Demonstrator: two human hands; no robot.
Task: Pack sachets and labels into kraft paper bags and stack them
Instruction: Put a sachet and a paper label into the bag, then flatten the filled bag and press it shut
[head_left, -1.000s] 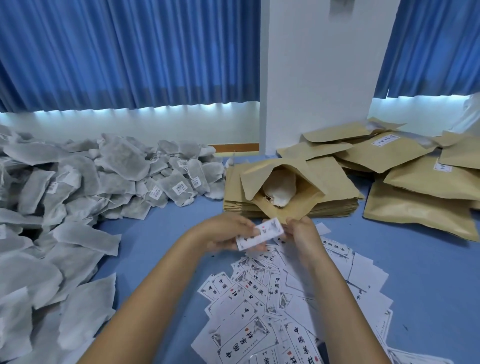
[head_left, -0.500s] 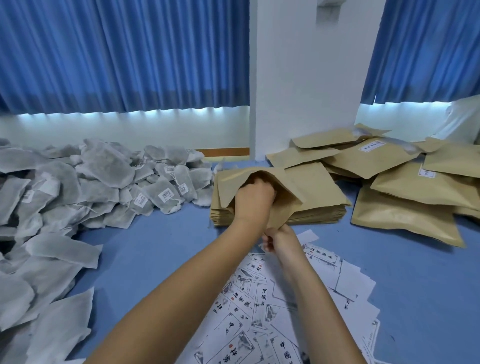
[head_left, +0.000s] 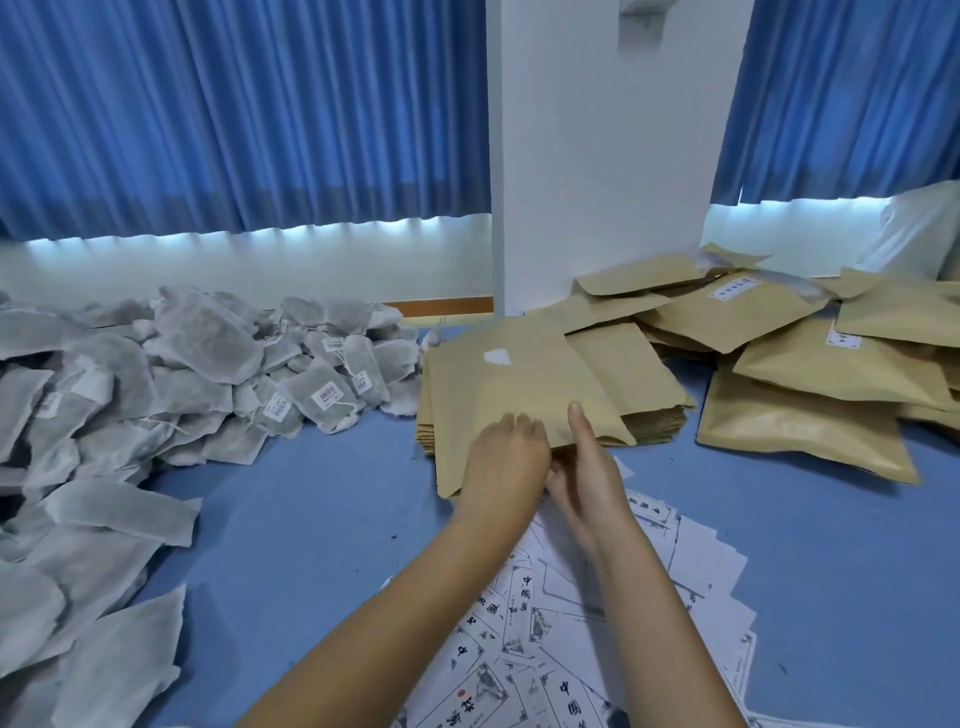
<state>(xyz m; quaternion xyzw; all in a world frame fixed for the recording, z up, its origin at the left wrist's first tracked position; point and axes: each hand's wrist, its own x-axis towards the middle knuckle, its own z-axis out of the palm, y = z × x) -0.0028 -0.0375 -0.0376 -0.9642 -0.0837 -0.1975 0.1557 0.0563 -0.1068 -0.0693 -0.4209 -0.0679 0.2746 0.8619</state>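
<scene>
Gripping the kraft bag (head_left: 519, 395), both hands (head_left: 506, 457) curl.

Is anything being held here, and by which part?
Left hand and right hand hold the kraft paper bag by its near edge, right thumb on top.

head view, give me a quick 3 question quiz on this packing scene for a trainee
1. True or false: the bag that the left hand and right hand hold rests on the stack of empty bags.
2. Where are the sachets heaped? A left of the stack, B right of it, C on top of it.
3. Fill in: the right hand's ___ lies on top of the bag.
Key: 1 true; 2 A; 3 thumb.
</scene>
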